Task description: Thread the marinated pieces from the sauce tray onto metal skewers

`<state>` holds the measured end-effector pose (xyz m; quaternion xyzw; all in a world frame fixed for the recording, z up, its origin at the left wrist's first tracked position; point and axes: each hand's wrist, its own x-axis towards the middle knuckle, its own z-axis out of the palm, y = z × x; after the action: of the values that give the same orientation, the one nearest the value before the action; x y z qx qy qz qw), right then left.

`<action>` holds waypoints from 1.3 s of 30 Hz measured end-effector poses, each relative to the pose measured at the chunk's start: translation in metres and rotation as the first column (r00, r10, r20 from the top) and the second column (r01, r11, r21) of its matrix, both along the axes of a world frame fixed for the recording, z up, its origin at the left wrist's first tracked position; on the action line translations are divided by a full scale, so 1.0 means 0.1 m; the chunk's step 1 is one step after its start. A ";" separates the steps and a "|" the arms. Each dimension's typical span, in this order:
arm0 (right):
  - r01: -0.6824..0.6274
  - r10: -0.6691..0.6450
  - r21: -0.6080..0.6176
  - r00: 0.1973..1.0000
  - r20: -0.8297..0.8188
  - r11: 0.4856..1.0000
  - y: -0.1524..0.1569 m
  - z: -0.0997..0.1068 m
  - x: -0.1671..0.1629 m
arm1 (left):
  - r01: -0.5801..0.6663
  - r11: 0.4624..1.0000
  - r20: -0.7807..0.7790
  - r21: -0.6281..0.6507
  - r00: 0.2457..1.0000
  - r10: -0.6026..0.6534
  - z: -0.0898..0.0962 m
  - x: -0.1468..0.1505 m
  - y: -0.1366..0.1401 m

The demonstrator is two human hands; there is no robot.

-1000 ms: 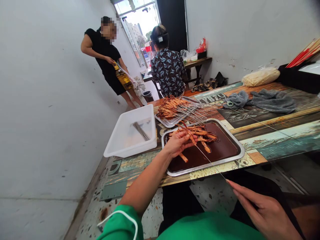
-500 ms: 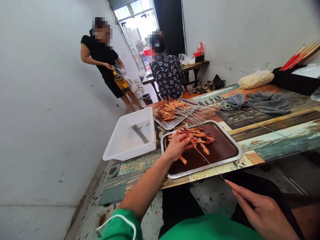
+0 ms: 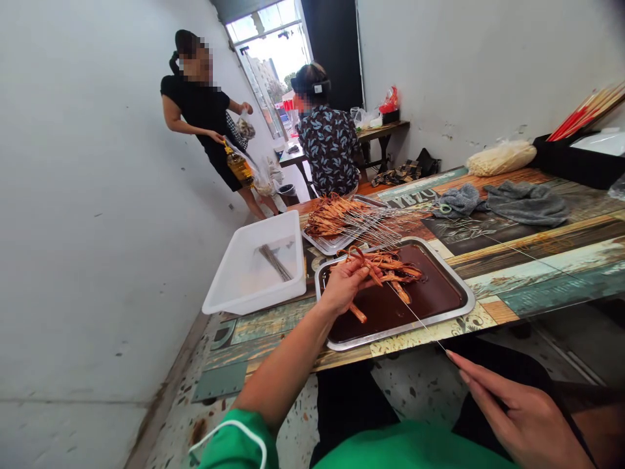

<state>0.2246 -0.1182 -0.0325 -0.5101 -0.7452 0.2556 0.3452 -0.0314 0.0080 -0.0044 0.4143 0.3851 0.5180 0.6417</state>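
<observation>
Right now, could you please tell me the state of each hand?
Left hand: closed, holding a reddish-brown food strip over the tray.
Right hand: closed, fingertips pinching a thin skewer.

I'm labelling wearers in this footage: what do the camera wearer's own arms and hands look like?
The left hand is bare, its forearm uncovered up to a loose green sleeve with a thin white trim. The right hand is ungloved too; its sleeve isn't visible.
</observation>
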 end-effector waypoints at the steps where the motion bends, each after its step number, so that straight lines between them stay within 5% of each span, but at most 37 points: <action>1: -0.007 0.007 0.003 1.000 0.003 1.000 0.00 0.00 0.00 | 0.003 1.000 0.004 0.003 1.000 -0.003 0.00 0.00 0.00; 25: -0.058 0.058 -0.010 0.998 0.024 0.998 0.01 0.07 -0.04 | 0.059 0.994 -0.075 0.095 0.996 -0.052 -0.03 0.02 -0.01; 39: -0.032 0.022 -0.142 0.998 -0.066 0.989 0.03 0.07 -0.05 | 0.069 0.990 -0.094 0.126 0.994 -0.057 -0.07 0.02 0.00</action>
<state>0.2199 -0.1155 -0.0254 -0.5149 -0.7203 0.3292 0.3281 -0.0297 0.0080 -0.0111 0.4898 0.3661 0.5020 0.6116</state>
